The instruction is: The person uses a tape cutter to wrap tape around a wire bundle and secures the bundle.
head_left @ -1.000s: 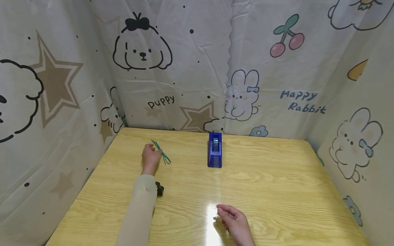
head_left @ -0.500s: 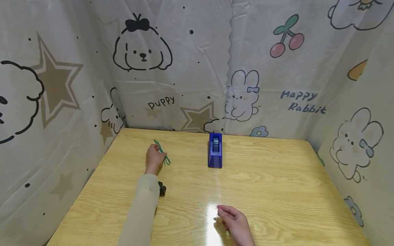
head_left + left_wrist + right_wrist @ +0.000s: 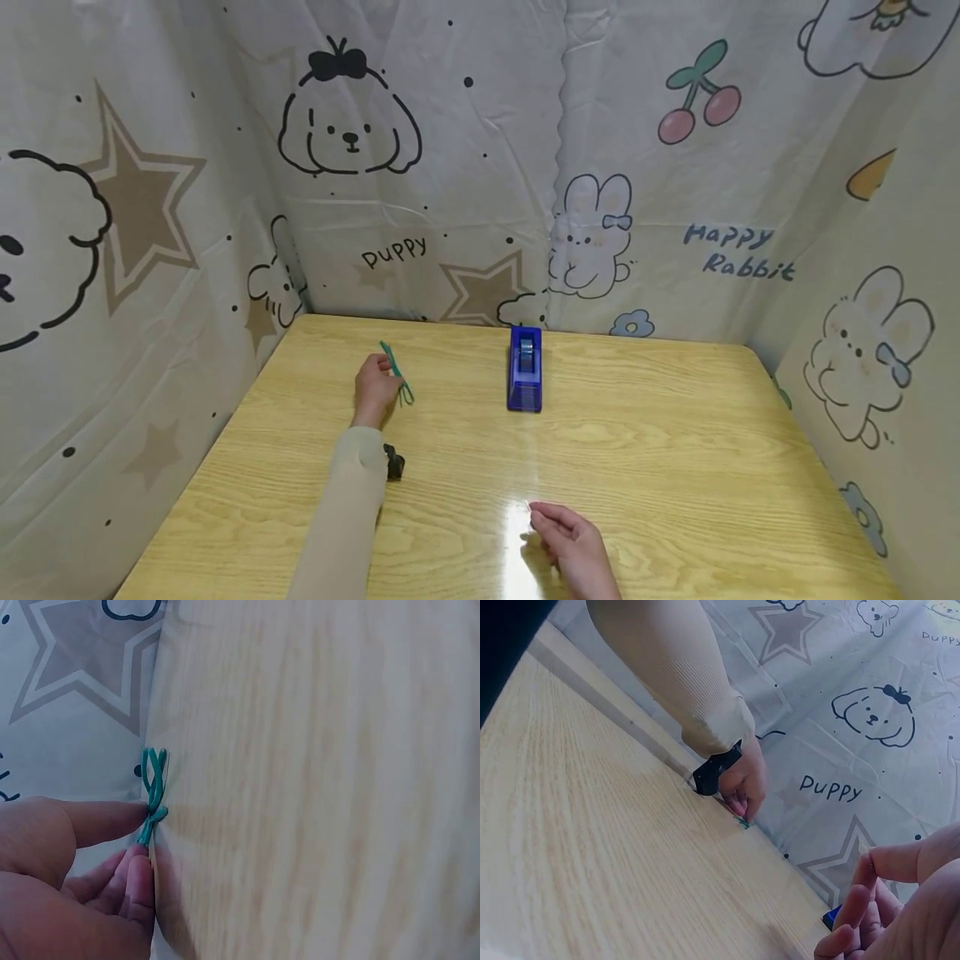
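A folded green cord (image 3: 397,372), gathered at its middle, lies at the back left of the wooden table. My left hand (image 3: 375,387) is on it, thumb and fingers pinching the bundle. In the left wrist view, loops of the green cord (image 3: 152,776) stick out beyond the thumb, and the curled fingers sit just below. My right hand (image 3: 573,542) is held over the front middle of the table, thumb against index finger. Between those fingertips shows a small clear piece (image 3: 864,846), resembling tape.
A blue tape dispenser (image 3: 525,369) with a roll in it stands at the back centre of the table (image 3: 645,442). A black wrist camera (image 3: 393,462) juts from the left sleeve. A printed curtain (image 3: 450,192) hangs behind and at both sides.
My left hand has shifted slightly right and closed on the green cord, which has turned a little more upright in the head view. The right hand has hardly moved.
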Available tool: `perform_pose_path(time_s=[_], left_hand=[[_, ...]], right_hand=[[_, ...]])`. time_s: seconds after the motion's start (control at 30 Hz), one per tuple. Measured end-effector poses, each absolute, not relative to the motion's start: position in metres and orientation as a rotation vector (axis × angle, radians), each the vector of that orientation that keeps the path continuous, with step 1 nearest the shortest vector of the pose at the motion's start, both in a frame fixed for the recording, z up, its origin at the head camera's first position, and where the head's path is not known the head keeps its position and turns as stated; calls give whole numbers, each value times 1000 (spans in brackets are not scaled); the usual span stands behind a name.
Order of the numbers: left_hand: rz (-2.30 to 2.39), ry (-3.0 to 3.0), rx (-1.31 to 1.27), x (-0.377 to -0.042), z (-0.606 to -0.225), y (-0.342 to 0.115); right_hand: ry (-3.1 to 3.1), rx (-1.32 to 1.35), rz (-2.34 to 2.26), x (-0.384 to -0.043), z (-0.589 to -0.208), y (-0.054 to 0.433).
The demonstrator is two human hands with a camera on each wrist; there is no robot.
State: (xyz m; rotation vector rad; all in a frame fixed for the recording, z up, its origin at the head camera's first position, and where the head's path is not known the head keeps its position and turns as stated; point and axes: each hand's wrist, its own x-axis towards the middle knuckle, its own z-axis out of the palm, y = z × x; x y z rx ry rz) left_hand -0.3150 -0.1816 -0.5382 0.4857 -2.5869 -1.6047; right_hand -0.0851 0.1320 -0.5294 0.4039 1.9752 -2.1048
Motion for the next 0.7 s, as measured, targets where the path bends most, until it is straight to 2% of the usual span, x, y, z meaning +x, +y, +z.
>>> perform_pose_path(time_s=[0.7], left_hand=[[-1613, -2605, 395, -318, -541, -181]], right_hand=[[1961, 379, -2099, -84, -531, 135]])
